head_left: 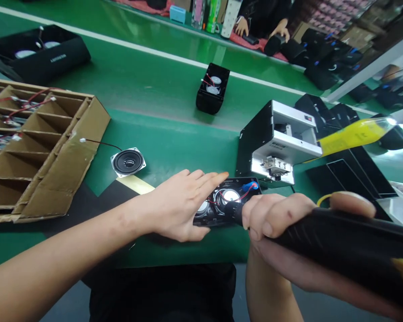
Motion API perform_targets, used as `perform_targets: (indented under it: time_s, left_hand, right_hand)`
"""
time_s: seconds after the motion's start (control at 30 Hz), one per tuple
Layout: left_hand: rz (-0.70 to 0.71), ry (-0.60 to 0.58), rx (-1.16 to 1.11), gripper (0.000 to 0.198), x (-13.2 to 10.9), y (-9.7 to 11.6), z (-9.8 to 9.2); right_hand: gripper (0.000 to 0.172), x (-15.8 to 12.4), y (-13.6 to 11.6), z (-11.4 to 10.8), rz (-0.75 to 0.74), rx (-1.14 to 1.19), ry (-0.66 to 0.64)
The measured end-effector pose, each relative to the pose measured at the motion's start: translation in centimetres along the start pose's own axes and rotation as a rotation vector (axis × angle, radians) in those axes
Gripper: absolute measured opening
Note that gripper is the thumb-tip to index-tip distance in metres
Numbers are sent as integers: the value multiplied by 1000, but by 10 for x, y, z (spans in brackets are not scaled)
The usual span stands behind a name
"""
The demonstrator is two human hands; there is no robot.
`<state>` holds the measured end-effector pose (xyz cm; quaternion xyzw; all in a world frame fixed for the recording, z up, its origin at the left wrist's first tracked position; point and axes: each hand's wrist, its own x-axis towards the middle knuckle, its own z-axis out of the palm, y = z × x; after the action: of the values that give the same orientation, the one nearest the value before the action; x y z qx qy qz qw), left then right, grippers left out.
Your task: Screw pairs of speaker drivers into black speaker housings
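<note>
My right hand [282, 219] is wrapped around a black electric screwdriver [332, 237], whose nose points down into an open black speaker housing [242, 182]. Inside the housing sit two round speaker drivers with silver-white backs [229, 196], red wires and a blue-and-red connector [250, 186]. My left hand [181, 203] grips the left part of this housing, its fingers along the far side and its thumb at the near side. The screwdriver's tip and any screw under it are hidden. To the left, a loose square speaker [128, 162] with a thin wire lies face up.
A divided cardboard box [63, 152] holds wired speakers at left. Beyond my hands stands a black-and-silver machine [278, 143]. Further off are a small speaker housing [213, 87] and a larger one [53, 56]. Another person's hands [243, 27] are across the green table [137, 103].
</note>
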<state>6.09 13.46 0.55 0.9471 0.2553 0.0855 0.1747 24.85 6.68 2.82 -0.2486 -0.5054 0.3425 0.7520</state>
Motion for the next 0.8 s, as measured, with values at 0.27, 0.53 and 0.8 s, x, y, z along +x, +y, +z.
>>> perform_targets:
  time_s: [0.27,0.53,0.8]
  left_hand:
    - [14,12,-14,105,-2,3,1]
    - [3,-7,-62,109,-3,3,0]
    - [34,46,-170,112,-3,-2,-2]
  right_hand:
    - [57,-2,25,-6,-15,54,-57]
    - [63,-2,30,-13,15,66,0]
    - [54,-1,14,-18,3,79,14]
